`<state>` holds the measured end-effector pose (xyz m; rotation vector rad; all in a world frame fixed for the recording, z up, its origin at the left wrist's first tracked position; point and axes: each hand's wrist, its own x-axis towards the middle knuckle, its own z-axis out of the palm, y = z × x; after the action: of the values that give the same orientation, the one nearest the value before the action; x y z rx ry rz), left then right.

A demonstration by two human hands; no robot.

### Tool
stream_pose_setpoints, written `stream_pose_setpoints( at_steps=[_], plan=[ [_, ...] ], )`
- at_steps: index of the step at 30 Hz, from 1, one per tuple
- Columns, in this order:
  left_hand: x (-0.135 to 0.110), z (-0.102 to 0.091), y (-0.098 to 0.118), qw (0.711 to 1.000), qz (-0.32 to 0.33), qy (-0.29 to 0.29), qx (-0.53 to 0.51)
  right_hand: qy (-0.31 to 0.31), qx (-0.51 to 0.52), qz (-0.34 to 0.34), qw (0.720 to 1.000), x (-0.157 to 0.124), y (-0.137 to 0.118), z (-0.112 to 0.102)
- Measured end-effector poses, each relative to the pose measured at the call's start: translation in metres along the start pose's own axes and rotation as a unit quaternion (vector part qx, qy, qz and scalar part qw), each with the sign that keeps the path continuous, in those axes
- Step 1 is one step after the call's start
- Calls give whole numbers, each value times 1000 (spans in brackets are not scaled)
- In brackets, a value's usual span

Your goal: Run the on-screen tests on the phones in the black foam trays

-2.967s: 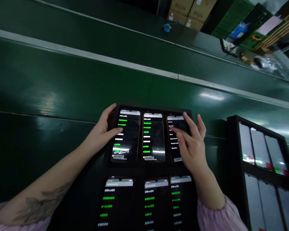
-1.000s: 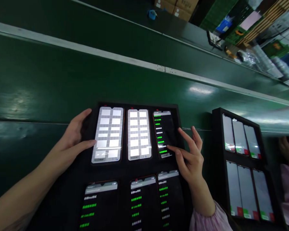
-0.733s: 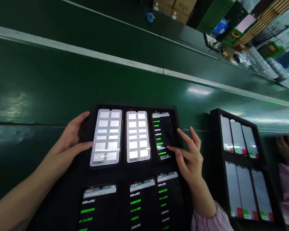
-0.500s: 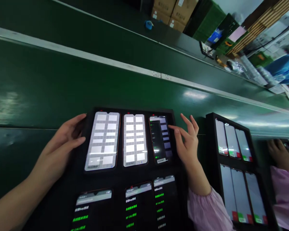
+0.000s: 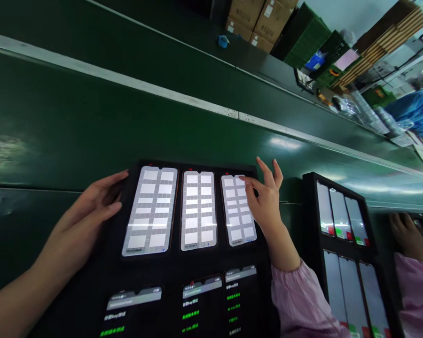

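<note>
A black phone tray (image 5: 200, 260) lies before me with smartphones in two rows. The upper row's left phone (image 5: 150, 211), middle phone (image 5: 199, 211) and right phone (image 5: 238, 211) all show a white and grey grid. Several lower phones, one of them the lower middle phone (image 5: 201, 305), have dark screens with green and white text. My left hand (image 5: 82, 218) grips the tray's left edge, thumb in front and fingers partly hidden behind. With its index fingertip at the top of the right phone's screen, my right hand (image 5: 266, 195) has its other fingers spread and holds nothing.
To the right stands another black tray (image 5: 308, 211) of phones, with a co-worker's hand (image 5: 413, 237) beyond it. Both trays lie on a green work surface (image 5: 204, 134). A pale rail (image 5: 144, 84) crosses behind. Cartons (image 5: 246, 14) and green crates (image 5: 305, 35) stand farther back.
The right phone's screen has gone from a dark menu to the white grid. My right hand has moved left from that phone's edge over its screen. My left hand stays on the tray.
</note>
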<state>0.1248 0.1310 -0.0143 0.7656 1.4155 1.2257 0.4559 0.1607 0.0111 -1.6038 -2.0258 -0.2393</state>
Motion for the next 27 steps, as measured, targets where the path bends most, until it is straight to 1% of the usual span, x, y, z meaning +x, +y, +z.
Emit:
stream_pose_setpoints(
  at_steps=[3, 9, 12, 14, 16, 19, 24, 27],
  plan=[
    [-1, 0, 1, 1000, 3, -1, -3, -26, 16, -24, 999, 3, -7, 1],
    [-3, 8, 9, 999, -38, 26, -6, -103, 30, -61, 992, 11, -17, 3],
    [-2, 12, 15, 998, -45, 44, -16, -115, 25, -76, 990, 11, -17, 1],
    [-1, 13, 17, 998, -24, 55, -9, -117, 27, -87, 989, 8, -17, -2],
    [1, 12, 16, 998, 5, 55, 6, -118, 23, -96, 988, 3, -19, -8],
    [2, 9, 12, 998, 33, 40, 24, -123, 13, -104, 987, -12, -24, -20],
    [1, 7, 10, 998, 41, 19, 44, -130, 8, -108, 986, -43, -34, -41],
    [0, 9, 14, 998, 35, 20, 45, -143, 5, -104, 984, -60, -38, -53]
  ],
)
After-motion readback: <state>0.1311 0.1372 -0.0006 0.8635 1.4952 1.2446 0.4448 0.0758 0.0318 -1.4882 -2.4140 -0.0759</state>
